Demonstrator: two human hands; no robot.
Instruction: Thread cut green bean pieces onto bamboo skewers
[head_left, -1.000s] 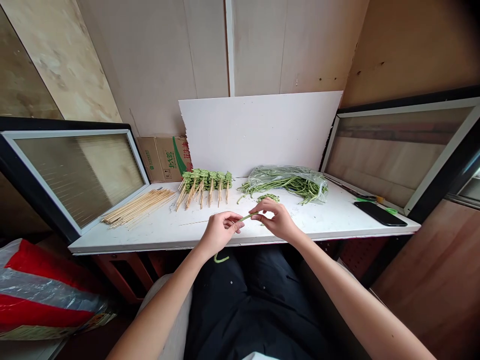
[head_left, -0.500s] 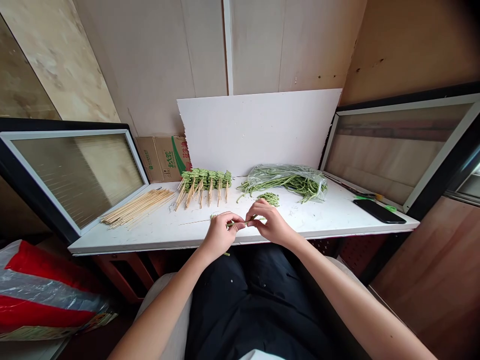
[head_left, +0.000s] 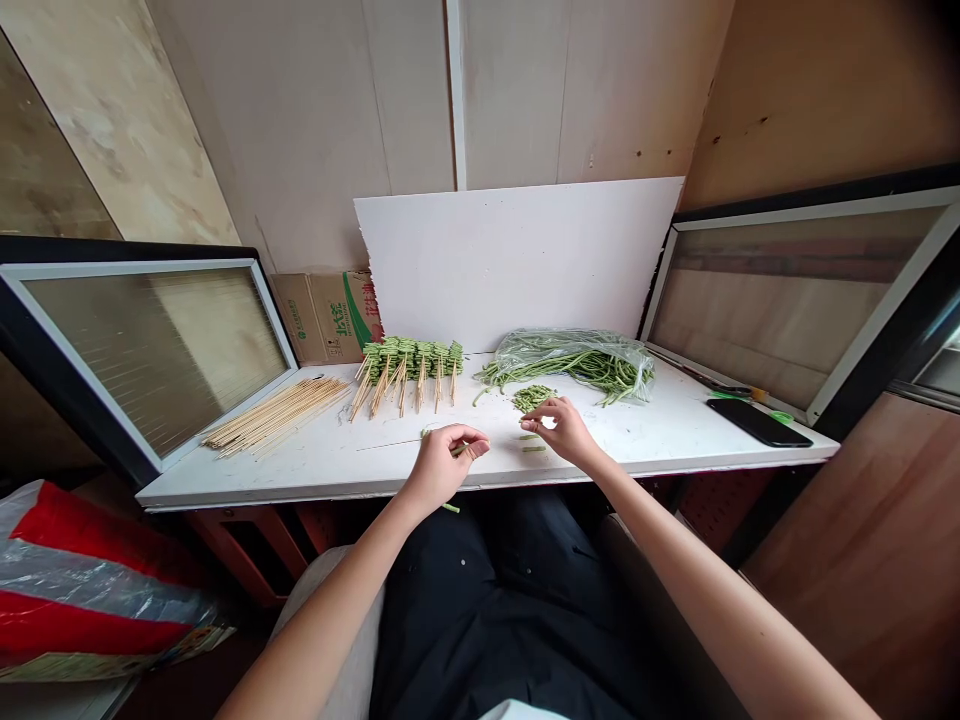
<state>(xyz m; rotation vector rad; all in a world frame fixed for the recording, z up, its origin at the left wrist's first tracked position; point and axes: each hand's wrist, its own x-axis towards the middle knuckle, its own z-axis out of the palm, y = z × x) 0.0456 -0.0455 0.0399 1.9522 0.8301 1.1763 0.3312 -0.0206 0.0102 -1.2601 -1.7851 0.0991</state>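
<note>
My left hand [head_left: 442, 463] is closed on a long green bean [head_left: 451, 508], whose end hangs below the table edge. My right hand [head_left: 564, 428] hovers over the white table [head_left: 337, 455] with its fingers pinched on a short bean piece near the tips. Two short cut pieces [head_left: 531, 442] lie on the table just left of that hand. A small heap of cut bean pieces [head_left: 531, 396] sits right behind it. Further back lies a clear plastic bag of long beans [head_left: 577, 360].
A row of finished bean skewers [head_left: 411, 366] lies at the back centre. Bare bamboo sticks [head_left: 277, 412] are piled at the left. A black phone [head_left: 757, 422] and green-handled scissors [head_left: 742, 397] rest at the right. Framed glass panels stand on both sides, with a cardboard box [head_left: 326, 316] behind.
The hands have parted: my right hand moved right and back toward the cut heap. Short pieces broken from the bean now lie on the table. My left hand stays put.
</note>
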